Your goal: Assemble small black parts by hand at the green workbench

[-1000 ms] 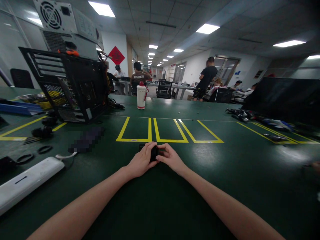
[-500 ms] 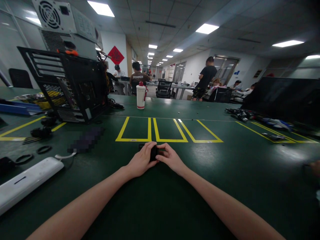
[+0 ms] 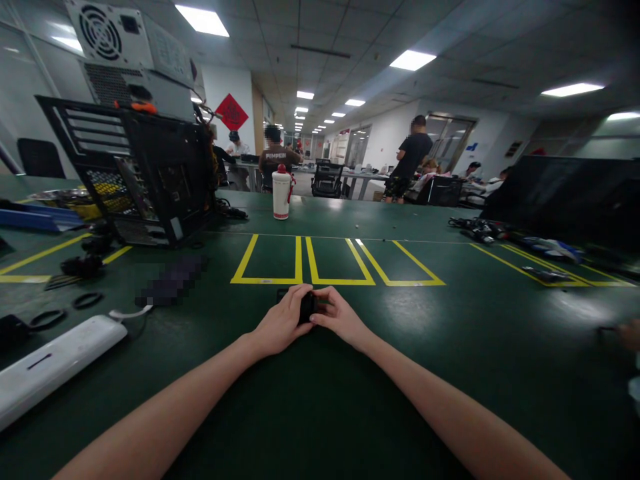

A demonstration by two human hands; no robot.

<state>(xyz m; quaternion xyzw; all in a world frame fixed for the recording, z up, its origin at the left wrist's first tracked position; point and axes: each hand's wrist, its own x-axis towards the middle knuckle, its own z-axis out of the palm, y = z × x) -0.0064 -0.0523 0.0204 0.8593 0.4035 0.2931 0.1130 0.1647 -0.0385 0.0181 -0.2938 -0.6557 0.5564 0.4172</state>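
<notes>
Between my two hands sits a small black object point(image 3: 307, 308), low over the green table point(image 3: 320, 413). My left hand point(image 3: 284, 321) is wrapped round its left side, fingers over the top and thumb at the near side. From the right, my right hand point(image 3: 344, 320) has its thumb and fingertips closed against the object's other end. A dark edge also shows just past my left fingers, and I cannot tell whether it is part of the same thing. My fingers cover most of the object, so its kind does not show.
Yellow tape outlines point(image 3: 340, 281) lie just beyond my hands. A white bottle point(image 3: 281, 195) stands behind them. On the left are an open computer case point(image 3: 150, 173), a white power strip point(image 3: 60, 360) and black rings point(image 3: 87, 301). A dark monitor point(image 3: 570, 193) and another person's hand point(image 3: 630, 333) are at right.
My hands keep nearly the same grip and place on the black object. At the right edge, the other person's hand and a dark thing beside it have shifted slightly left.
</notes>
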